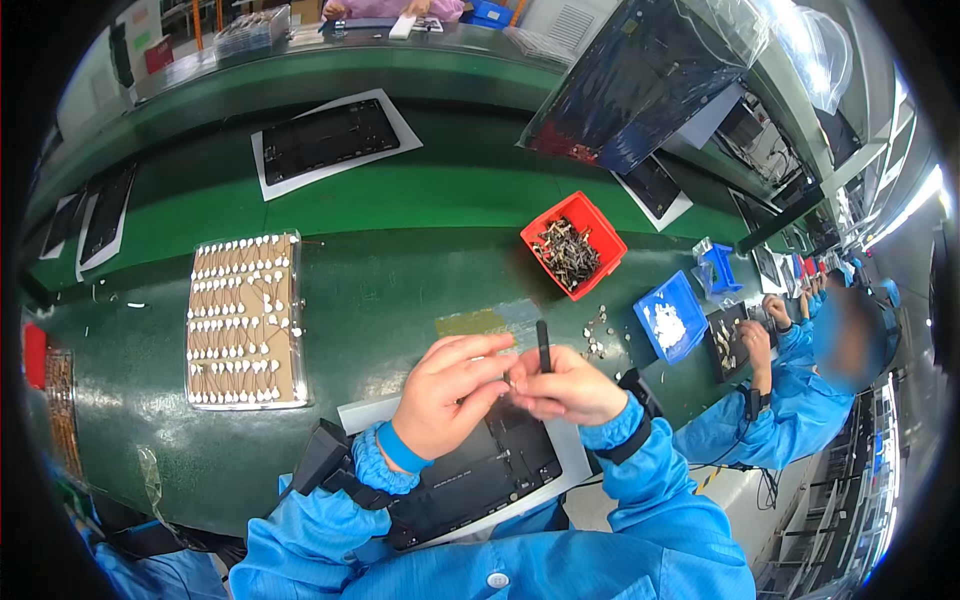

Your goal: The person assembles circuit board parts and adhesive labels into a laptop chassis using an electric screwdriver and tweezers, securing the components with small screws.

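My left hand [447, 392] and my right hand [572, 390] meet in front of me, fingertips almost touching. A slim black pen-shaped tool [543, 345] stands up out of my right hand, gripped between thumb and fingers. The left thumb and fingers are pinched together toward the right fingertips; whatever tiny piece lies between them is too small to name. Below both hands a flat black device panel [478, 495] rests on a white sheet [572, 452], partly hidden by my hands and sleeves.
A tray of white round pieces with thin wires [245, 325] lies left. A red bin of small dark parts [605, 235], loose white bits [596, 335] and a blue bin [690, 335] stand right. More panels [330, 138] lie farther back. A co-worker in blue [780, 400] works at right.
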A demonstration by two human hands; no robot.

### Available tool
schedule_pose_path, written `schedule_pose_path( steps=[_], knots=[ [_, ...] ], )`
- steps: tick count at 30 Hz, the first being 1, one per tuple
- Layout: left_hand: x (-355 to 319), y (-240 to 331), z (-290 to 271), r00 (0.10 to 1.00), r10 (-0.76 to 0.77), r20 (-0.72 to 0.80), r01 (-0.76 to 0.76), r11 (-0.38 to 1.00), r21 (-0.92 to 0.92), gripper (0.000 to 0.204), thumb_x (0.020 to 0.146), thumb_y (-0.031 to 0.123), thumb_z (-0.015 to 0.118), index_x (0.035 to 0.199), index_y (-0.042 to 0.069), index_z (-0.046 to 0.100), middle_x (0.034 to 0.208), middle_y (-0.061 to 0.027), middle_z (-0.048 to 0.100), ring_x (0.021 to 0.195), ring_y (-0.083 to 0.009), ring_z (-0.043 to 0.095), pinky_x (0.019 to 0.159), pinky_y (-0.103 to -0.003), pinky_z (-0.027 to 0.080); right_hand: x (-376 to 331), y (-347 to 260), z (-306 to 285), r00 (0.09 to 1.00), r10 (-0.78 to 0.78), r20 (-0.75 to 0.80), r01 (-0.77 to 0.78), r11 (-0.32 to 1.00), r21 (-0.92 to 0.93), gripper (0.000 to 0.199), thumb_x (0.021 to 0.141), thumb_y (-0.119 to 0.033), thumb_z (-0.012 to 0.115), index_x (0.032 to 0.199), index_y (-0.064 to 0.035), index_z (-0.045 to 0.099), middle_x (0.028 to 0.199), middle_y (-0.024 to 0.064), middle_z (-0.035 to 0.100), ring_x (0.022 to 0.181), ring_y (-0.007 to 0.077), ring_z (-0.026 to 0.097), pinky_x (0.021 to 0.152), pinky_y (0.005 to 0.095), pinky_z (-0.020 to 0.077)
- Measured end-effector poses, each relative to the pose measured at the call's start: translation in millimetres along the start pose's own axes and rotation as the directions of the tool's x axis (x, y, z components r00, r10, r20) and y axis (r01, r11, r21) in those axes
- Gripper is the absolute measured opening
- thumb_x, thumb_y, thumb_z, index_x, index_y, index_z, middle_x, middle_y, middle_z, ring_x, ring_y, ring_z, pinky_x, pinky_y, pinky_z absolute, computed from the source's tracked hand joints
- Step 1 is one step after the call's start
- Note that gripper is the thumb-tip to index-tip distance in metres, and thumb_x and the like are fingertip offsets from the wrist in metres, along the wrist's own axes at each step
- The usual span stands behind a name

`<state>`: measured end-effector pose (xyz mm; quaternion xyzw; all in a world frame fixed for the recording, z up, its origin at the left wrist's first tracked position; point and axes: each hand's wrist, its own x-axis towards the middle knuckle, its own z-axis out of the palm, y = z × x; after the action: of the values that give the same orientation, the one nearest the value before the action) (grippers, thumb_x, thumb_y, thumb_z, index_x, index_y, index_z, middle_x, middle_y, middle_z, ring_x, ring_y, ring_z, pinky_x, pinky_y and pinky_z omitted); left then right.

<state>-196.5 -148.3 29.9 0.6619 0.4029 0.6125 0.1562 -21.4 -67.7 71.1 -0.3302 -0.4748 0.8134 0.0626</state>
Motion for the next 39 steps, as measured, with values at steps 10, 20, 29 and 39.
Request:
schedule_pose_path(
  steps=[10, 20, 29, 39],
  knots=[
    [-24, 11, 17, 0.946, -0.284, 0.154, 0.304, 0.944, -0.127, 0.015, 0.071, 0.003, 0.071, 0.080, 0.003, 0.059, 0.072, -0.0060, 0.058, 0.057, -0.0124, 0.056, 0.048, -0.023, 0.043, -26, 52, 14, 0.912, -0.265, -0.312, 0.260, 0.964, -0.057, 0.012, 0.082, -0.005, 0.061, 0.092, -0.0001, 0.061, 0.067, -0.0015, 0.055, 0.048, 0.0022, 0.040, 0.041, 0.0187, 0.0249],
    [-22, -1, 12, 0.940, -0.271, 0.205, 0.228, 0.950, 0.211, 0.032, 0.069, 0.016, 0.073, 0.093, 0.003, 0.057, 0.092, -0.0104, 0.061, 0.083, -0.0240, 0.061, 0.068, -0.031, 0.050, 3, 63, -16, 0.715, -0.541, -0.443, 0.241, 0.785, -0.570, 0.010, 0.080, -0.008, 0.059, 0.085, 0.0014, 0.060, 0.067, -0.0008, 0.057, 0.055, 0.0072, 0.050, 0.052, 0.0219, 0.0413],
    [-32, -17, 13, 0.897, -0.320, 0.305, 0.046, 0.754, 0.656, 0.044, 0.073, 0.028, 0.065, 0.110, 0.005, 0.056, 0.121, -0.0106, 0.052, 0.118, -0.0295, 0.044, 0.097, -0.045, 0.036, 18, 53, -30, 0.747, -0.525, -0.408, -0.052, 0.566, -0.823, 0.019, 0.072, -0.015, 0.061, 0.076, 0.0038, 0.060, 0.067, 0.0189, 0.058, 0.062, 0.0310, 0.058, 0.058, 0.0365, 0.0448],
    [-32, -15, 14, 0.902, -0.327, 0.282, 0.068, 0.752, 0.656, 0.043, 0.072, 0.026, 0.066, 0.108, 0.005, 0.056, 0.120, -0.0107, 0.052, 0.118, -0.0292, 0.044, 0.097, -0.044, 0.036, 24, 52, -21, 0.717, -0.569, -0.402, -0.122, 0.466, -0.876, 0.018, 0.069, -0.012, 0.064, 0.071, 0.0041, 0.056, 0.068, 0.0208, 0.059, 0.066, 0.0369, 0.058, 0.061, 0.0415, 0.0458]
  ],
)
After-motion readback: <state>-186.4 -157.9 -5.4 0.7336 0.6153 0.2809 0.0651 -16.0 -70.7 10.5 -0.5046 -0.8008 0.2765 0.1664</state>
